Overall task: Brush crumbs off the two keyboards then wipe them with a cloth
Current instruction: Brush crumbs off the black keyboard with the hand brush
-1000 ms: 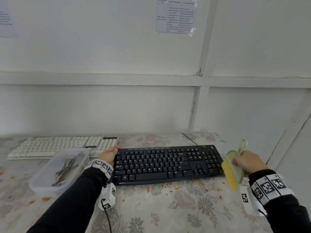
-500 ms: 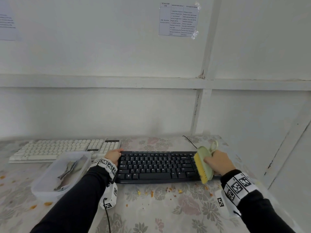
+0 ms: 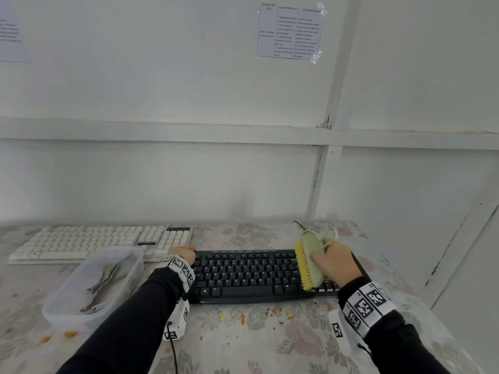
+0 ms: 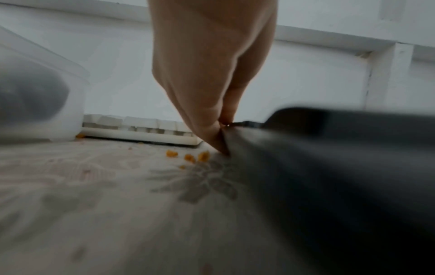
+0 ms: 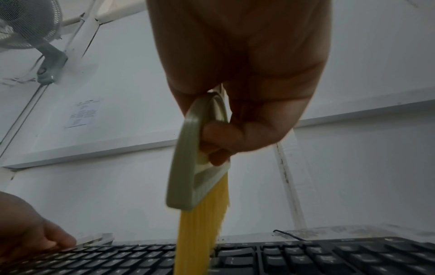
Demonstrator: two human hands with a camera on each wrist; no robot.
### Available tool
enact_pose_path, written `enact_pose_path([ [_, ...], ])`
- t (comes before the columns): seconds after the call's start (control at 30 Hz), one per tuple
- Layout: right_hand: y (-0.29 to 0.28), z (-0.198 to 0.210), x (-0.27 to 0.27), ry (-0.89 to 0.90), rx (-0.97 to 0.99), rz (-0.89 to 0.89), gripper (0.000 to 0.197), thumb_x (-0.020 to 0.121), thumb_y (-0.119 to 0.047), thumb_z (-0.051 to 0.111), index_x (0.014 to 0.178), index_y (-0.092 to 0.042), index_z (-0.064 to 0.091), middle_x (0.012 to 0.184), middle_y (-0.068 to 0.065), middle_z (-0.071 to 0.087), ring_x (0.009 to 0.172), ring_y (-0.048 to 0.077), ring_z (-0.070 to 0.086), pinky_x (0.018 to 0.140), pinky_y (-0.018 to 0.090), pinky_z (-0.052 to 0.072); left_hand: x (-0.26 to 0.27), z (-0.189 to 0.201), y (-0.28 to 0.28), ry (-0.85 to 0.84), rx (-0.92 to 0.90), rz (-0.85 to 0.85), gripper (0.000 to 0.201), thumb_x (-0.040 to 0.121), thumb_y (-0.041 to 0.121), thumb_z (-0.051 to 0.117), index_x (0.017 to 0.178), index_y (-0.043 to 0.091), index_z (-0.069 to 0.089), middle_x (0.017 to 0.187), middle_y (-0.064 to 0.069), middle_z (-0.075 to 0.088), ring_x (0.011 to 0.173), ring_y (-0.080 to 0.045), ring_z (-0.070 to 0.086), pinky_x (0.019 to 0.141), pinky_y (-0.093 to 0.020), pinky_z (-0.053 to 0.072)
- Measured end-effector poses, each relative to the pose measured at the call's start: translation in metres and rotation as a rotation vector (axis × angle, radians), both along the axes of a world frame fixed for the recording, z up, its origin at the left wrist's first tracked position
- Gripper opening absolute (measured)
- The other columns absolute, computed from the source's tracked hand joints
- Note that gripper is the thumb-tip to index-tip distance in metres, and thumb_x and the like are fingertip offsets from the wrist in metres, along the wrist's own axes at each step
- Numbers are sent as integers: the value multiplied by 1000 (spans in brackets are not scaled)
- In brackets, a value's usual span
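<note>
The right hand (image 3: 336, 261) has its fingers curled tight around a green brush (image 3: 312, 259), and the yellow bristles touch the keys of the black keyboard (image 3: 243, 276) near its right end. The left hand (image 3: 185, 252) holds the keyboard's left end, fingers on top and thumb at the edge. The white keyboard (image 3: 94, 242) lies further back on the flowery bench (image 3: 256, 344) (orange crumbs (image 3: 243, 317) sit in front). A clear tub (image 3: 91, 284) holds a grey cloth (image 3: 108, 276).
</note>
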State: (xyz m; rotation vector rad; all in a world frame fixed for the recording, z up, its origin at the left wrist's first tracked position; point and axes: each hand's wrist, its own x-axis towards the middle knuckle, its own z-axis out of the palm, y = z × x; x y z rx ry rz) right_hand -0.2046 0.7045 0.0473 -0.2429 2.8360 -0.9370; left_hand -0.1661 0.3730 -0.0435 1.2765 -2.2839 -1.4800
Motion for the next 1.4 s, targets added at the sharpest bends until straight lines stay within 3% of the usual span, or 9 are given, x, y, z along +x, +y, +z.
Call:
enact_pose_path([
  [0.1,-10,1,-1,15,-39,3,31,85,-17,56,111,0,54,99,17,65,90,27,65,78,41,57,0,9,5,-36,-78,-12,39,92,-9,41,126,2,57,134,-11,55,120,-21,54,69,-6,45],
  [0.4,-20,-3,-2,24,26,77,16,89,-19,52,98,-5,52,87,5,53,80,18,52,73,28,52,13,25,9,-93,-138,-42,38,96,7,40,132,9,52,140,-3,48,128,-18,47,104,-23,39],
  [0.5,-22,-3,-1,-23,-11,117,10,92,-17,46,95,-9,47,78,1,50,81,19,54,82,35,55,17,14,10,-250,-375,-291,37,98,13,37,131,6,52,137,-5,51,126,-21,49,102,-30,41],
  [0.67,-32,4,4,27,-26,150,10,91,-17,45,97,-9,48,85,6,55,81,19,57,73,34,54,35,33,19,-31,-86,-73,38,97,15,44,130,-3,49,133,-16,53,122,-27,52,61,-13,41],
  [0.83,-57,13,11,191,-41,212,23,91,-12,46,110,-1,55,70,-4,46,70,15,50,55,21,37,59,44,15,60,11,-31,36,90,6,52,125,-4,54,125,-21,58,93,-27,62,73,-32,55],
  [0.97,-87,20,21,231,-99,252,21,91,-13,48,108,-2,54,67,-5,44,59,6,44,47,17,30,83,60,-2,180,69,31,25,89,-5,51,113,-2,60,114,-19,61,62,-17,54,40,-16,48],
  [1.07,-115,24,30,247,-122,287,6,91,-13,48,95,-9,50,66,-6,41,56,5,41,45,14,26,106,73,-23,196,91,115,21,86,-9,55,102,4,62,95,-12,58,54,-18,51,32,-13,42],
  [1.27,-175,30,58,213,-156,335,3,90,-13,49,90,-12,46,67,-6,42,57,4,41,46,15,29,146,77,-77,110,21,139,14,84,-9,57,89,3,63,72,-11,56,59,-21,52,55,-27,45],
  [1.4,-215,31,79,201,-198,354,3,88,-12,50,90,-10,48,67,-5,43,57,4,41,46,15,30,163,77,-94,-184,-250,-75,22,88,8,53,107,5,65,108,-12,64,93,-24,60,83,-30,47],
])
